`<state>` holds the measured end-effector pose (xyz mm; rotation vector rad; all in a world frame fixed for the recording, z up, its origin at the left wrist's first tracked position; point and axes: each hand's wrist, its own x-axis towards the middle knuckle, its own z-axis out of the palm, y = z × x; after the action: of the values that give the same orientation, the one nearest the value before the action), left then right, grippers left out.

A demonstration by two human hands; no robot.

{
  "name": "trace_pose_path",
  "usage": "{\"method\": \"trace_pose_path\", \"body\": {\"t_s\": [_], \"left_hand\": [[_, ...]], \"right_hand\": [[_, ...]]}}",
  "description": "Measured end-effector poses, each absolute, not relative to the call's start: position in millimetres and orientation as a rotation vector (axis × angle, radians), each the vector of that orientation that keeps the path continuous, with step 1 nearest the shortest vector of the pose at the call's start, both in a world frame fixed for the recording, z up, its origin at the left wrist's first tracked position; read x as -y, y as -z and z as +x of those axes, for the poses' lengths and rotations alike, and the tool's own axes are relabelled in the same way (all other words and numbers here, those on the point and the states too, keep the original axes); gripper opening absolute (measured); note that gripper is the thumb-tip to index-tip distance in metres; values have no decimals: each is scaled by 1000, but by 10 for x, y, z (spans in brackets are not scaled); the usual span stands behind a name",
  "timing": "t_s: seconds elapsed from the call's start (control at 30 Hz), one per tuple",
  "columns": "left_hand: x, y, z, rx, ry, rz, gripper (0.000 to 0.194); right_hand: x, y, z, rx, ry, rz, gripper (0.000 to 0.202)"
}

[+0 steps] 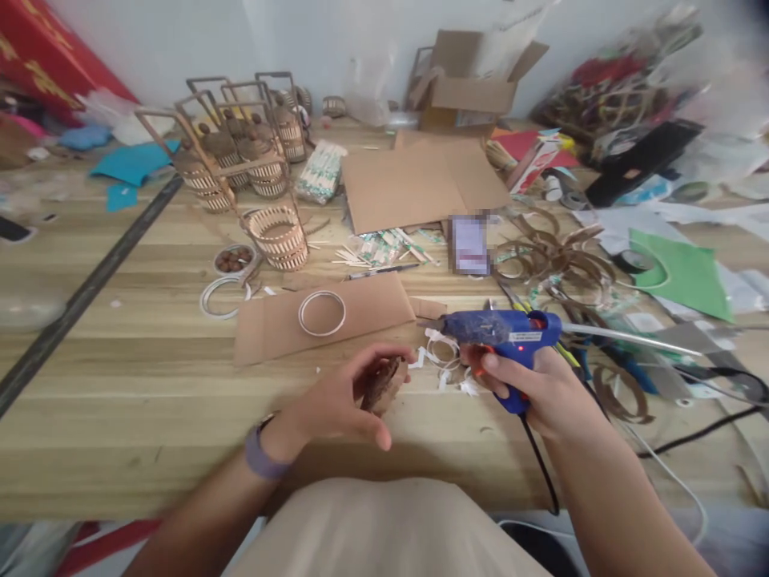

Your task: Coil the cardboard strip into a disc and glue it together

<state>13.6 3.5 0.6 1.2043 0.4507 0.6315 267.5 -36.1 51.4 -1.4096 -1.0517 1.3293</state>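
My right hand (pixel 529 381) is closed round the handle of a blue hot glue gun (pixel 481 327), fingers at its orange trigger. A small red light glows on the gun, and a long glue stick (pixel 630 338) sticks out of its back. The nozzle points left, apart from my left hand. My left hand (pixel 345 397) curls round a small brown, rough-edged piece (pixel 383 386), held tilted between thumb and fingers; its exact kind is unclear. Beyond that hand, a white ring (pixel 322 312) lies on a cardboard strip (pixel 270 332).
Several small slatted baskets with handles (pixel 264 172) stand back left, near an open one (pixel 279 239). A bowl of brown balls (pixel 234 260), cardboard sheet (pixel 420 180), phone (pixel 470 244), brown strip coils (pixel 558 256) and green sheet (pixel 685 272) lie around. The gun's black cord (pixel 539 465) drops over the front edge.
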Motion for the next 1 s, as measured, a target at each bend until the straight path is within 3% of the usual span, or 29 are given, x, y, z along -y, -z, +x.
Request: {"method": "trace_pose_path", "body": {"t_s": [0.2,0.37,0.53,1.0], "left_hand": [[-38,-38,56,-732,-745,1353,87],[20,-45,140,-1001,-784,1525,86],[62,17,215,-1037,-849,1593,93],[90,-4,287,-1129,-833,1711,83]], "right_hand": [[368,-582,2454,1137,-1309,-1317,30],[463,-532,2084,1087,-1139,-1555,16],[445,-367,1905,1237,-944,-1651,19],[561,-167,1891,1379,-663,-1673,10]]}}
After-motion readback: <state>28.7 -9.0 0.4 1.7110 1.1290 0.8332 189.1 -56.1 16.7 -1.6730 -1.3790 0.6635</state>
